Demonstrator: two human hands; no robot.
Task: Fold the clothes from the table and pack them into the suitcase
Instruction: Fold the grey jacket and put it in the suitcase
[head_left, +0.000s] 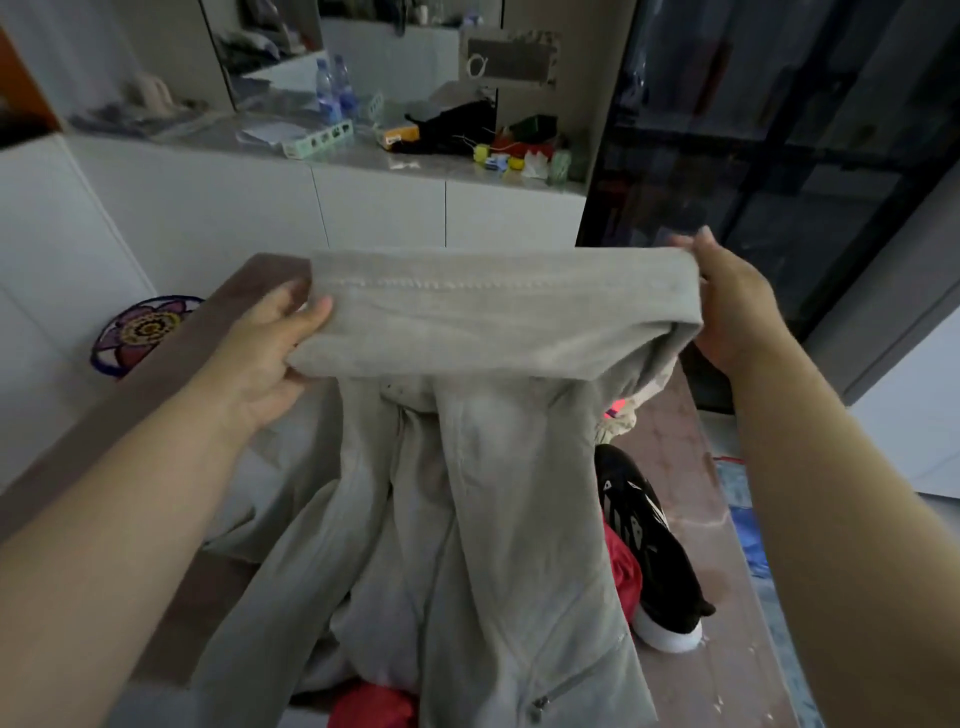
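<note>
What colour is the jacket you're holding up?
Light grey jacket, best seen in the head view.

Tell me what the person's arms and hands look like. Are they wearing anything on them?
Both arms are bare from the bottom of the picture up to the fingers: no sleeves show. The left hand and the right hand wear no gloves, and I can see no rings, watch or bracelets. The fingernails look short and plain, though the picture is a little blurry there.
</note>
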